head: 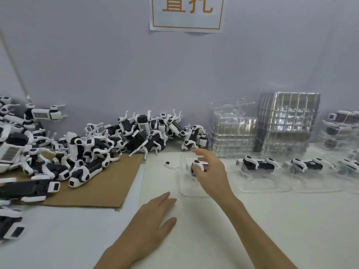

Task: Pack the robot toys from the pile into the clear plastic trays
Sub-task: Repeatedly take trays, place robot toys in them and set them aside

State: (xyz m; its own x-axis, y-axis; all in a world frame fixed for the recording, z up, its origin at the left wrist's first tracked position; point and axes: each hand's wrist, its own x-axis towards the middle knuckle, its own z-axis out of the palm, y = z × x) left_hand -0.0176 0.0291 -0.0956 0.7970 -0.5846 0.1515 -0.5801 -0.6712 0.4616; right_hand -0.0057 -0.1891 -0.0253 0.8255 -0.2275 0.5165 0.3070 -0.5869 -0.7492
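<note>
two bare hands work at a white worktable (301,220). the right hand (210,171) curves over one black-and-white plastic robot toy (197,165), thumb against its near side and fingers arched above it in a loose hold. the toy sits in the nearest clear plastic tray (191,191), at the left end of the packed row. the left hand (155,216) lies flat on the table, fingers straight, holding nothing. done so far: at least three filled trays (262,185) stand in a row to the right, and what seem to be stacked packed trays (338,133) sit blurred at the far right. still to do: a large pile of robot toys (77,152) covers a brown cardboard sheet (108,189) and runs along the wall, and two stacks of empty clear trays (287,121) wait behind the row. judged progress is early, since the pile far outnumbers the packed units. a small loose white-and-black part (168,164) lies beside the tray; whether it belongs to this toy cannot be told.
</note>
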